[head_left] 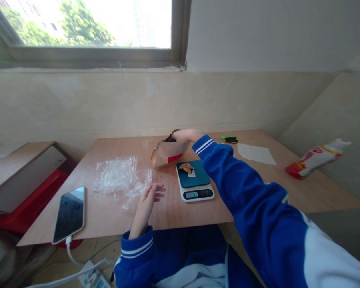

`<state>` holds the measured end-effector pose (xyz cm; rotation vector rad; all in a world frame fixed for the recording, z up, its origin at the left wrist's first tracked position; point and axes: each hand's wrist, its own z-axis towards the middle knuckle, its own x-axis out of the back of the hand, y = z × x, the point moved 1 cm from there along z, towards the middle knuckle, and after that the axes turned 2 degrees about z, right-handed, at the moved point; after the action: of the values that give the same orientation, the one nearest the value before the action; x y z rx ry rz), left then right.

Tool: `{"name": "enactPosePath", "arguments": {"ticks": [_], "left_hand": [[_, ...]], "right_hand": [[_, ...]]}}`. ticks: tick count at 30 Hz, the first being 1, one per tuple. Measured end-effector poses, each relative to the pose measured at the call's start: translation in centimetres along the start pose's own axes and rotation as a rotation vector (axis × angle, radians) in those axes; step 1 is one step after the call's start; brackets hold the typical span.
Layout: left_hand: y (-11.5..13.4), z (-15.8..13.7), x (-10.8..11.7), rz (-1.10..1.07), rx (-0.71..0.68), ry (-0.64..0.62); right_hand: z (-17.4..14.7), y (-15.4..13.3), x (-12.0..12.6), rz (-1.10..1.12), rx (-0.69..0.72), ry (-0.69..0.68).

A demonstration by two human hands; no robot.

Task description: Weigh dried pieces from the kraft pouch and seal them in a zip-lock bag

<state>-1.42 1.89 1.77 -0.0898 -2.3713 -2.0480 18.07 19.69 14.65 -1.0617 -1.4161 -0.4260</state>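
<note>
My right hand reaches into the mouth of a brown paper bag with a red patch, and its fingers are hidden inside. In front of the bag, a kitchen scale with a teal top and a white body rests on the table. Several small brown pieces, dried-looking and of a kind I cannot make out, lie on its plate beside a small white label. My left hand hovers over the table left of the scale, fingers loosely spread and holding nothing. Clear plastic bags are heaped close to it.
A phone with a white cable lies at the table's left edge. Toward the back right are a green-and-black tool and a white paper sheet. A red-and-white bottle stands at the right. A wall and window border the far side.
</note>
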Motion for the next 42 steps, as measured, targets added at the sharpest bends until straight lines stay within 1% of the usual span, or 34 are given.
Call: {"name": "enactPosePath", "arguments": {"ticks": [3,4,5,9,13,16,20,24,26,28,31,33,36,39,40,42], "left_hand": [[0.0,0.0,0.0,-0.001,0.003,0.005],[0.0,0.0,0.0,-0.002,0.007,0.008],[0.0,0.0,0.0,-0.003,0.011,0.01],[-0.2,0.2,0.0,-0.003,0.018,0.007],[-0.5,0.3,-0.1,-0.009,0.021,0.001],[-0.5,0.4,-0.2,-0.021,0.017,-0.016],[-0.4,0.4,-0.1,-0.014,0.029,-0.013],[-0.4,0.5,0.0,0.004,0.056,0.016],[-0.4,0.5,-0.1,0.01,0.052,0.018],[-0.5,0.7,-0.2,0.0,0.037,0.017],[-0.6,0.7,-0.4,-0.02,0.027,0.016],[-0.5,0.7,-0.4,-0.016,0.026,0.016],[-0.4,0.8,-0.5,-0.002,0.011,0.008],[-0.1,0.9,-1.0,-0.001,-0.038,0.005],[0.1,0.9,-1.4,-0.011,-0.063,0.018],[0.8,0.7,-2.5,-0.046,-0.126,0.099]], "right_hand": [[-0.5,-0.4,1.1,0.032,0.073,-0.126],[-0.7,-0.6,1.6,0.028,0.092,-0.138],[-0.9,-0.8,2.1,0.01,0.103,-0.124],[-2.0,-1.3,3.8,-0.083,0.146,0.025],[-2.8,-0.8,4.2,0.012,0.153,0.074],[-3.3,0.1,4.1,0.142,0.163,0.123],[-4.7,0.7,3.6,0.405,0.252,0.209],[-6.7,0.7,1.9,0.585,0.326,0.264],[-7.6,0.6,0.8,0.643,0.325,0.291],[-8.4,0.5,-0.2,0.669,0.297,0.273],[-9.3,0.2,-0.9,0.656,0.242,0.199],[-9.7,0.0,-1.0,0.628,0.233,0.169],[-10.1,-0.4,-0.9,0.53,0.224,0.171],[-10.2,-0.8,-0.9,0.384,0.165,0.18],[-10.1,-1.0,-1.0,0.348,0.143,0.173],[-9.9,-1.4,-1.1,0.312,0.119,0.139]]}}
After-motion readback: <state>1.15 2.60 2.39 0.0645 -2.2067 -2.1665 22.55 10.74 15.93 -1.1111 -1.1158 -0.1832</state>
